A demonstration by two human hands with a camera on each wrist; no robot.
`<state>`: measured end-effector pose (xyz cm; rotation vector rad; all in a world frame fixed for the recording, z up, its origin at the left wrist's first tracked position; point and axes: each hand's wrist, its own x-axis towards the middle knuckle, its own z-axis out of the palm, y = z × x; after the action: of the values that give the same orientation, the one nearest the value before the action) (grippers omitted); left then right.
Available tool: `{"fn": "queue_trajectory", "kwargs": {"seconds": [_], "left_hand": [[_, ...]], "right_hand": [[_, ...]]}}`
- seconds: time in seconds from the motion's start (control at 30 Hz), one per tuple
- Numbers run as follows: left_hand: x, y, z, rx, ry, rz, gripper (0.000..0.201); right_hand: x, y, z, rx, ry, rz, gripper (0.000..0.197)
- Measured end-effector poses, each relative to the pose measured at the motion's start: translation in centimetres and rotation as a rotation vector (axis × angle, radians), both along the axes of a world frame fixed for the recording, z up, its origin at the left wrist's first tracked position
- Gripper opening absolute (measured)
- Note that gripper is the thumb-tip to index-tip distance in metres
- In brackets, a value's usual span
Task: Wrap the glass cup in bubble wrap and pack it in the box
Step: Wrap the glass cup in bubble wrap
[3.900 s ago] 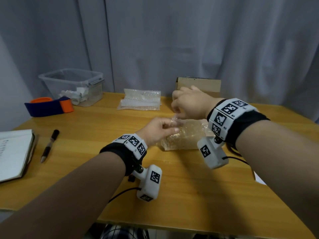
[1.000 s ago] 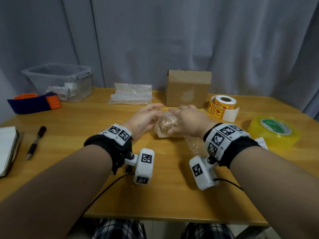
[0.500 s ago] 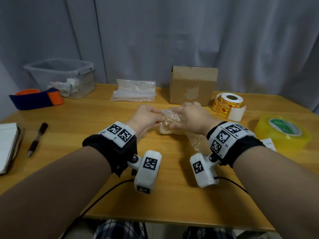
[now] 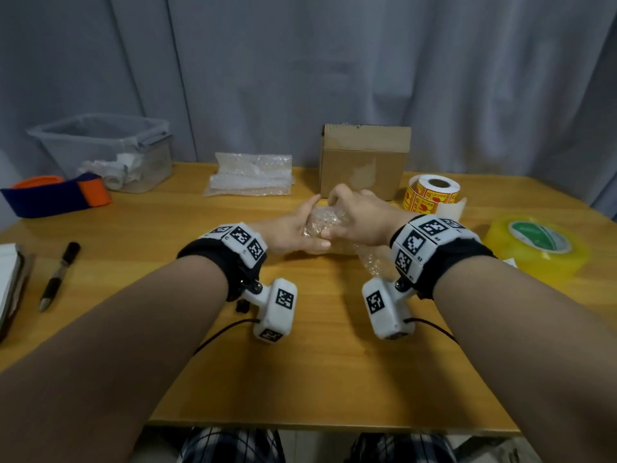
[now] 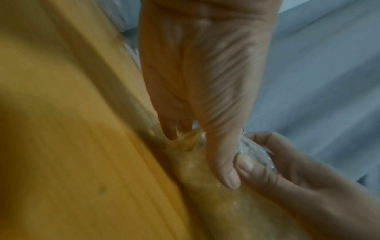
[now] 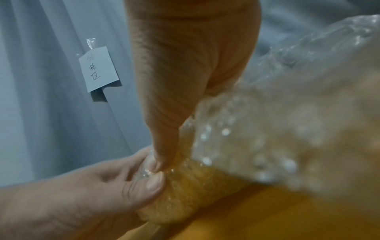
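Note:
A bubble-wrapped bundle [image 4: 325,225] lies on the wooden table [image 4: 317,362] in front of the cardboard box [image 4: 365,162]. The glass cup does not show through the wrap. My left hand [image 4: 312,225] cups the bundle's left end, thumb pressed on the wrap. My right hand [image 4: 334,215] grips it from the right and over the top. In the left wrist view the two thumbs meet on the bundle [image 5: 197,165]. The right wrist view shows the same pinch on the bundle [image 6: 185,186]. A loose tail of wrap [image 4: 374,262] trails toward my right wrist.
A stack of spare bubble wrap [image 4: 250,175] lies left of the box. A clear plastic bin [image 4: 103,152] and an orange and blue band [image 4: 56,195] sit far left. At the left edge are a pen [image 4: 58,275] and a notebook [image 4: 10,285]. To the right stand a sticker roll [image 4: 432,193] and a tape roll [image 4: 534,245].
The flat sheet seen earlier is now a tight roll. Over the last second both hands have stayed on the bundle and shifted their hold, the left fingers now raised along its left end.

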<state>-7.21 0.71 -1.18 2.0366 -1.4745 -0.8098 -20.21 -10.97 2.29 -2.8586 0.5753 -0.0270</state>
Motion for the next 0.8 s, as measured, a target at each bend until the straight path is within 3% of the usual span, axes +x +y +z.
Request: {"fn": "queue_trajectory", "kwargs": {"seconds": [0.17,0.37,0.47,0.6,0.8], "left_hand": [[-0.3,-0.8,-1.1,-0.094,-0.053,0.057,0.102],[0.1,-1.6,-2.2,-0.313,0.085,0.139,0.070],[-0.3,-2.1,-2.7,-0.358,0.191,0.195,0.052],[-0.5,-2.4,-2.9,-0.363,0.168,0.268,0.071],[-0.5,-2.9,-2.8,-0.385,0.077,0.197,0.080]], "right_hand": [[0.1,0.4,-0.1,-0.035,0.008,-0.026,0.040],[-1.1,1.4,0.2,-0.399,0.016,-0.115,0.057],[-1.9,1.6,0.0,-0.397,0.004,-0.118,0.052],[-2.1,1.4,0.3,-0.385,-0.090,-0.085,0.039],[-2.9,1.0,1.0,-0.501,-0.315,-0.041,0.026]]}}
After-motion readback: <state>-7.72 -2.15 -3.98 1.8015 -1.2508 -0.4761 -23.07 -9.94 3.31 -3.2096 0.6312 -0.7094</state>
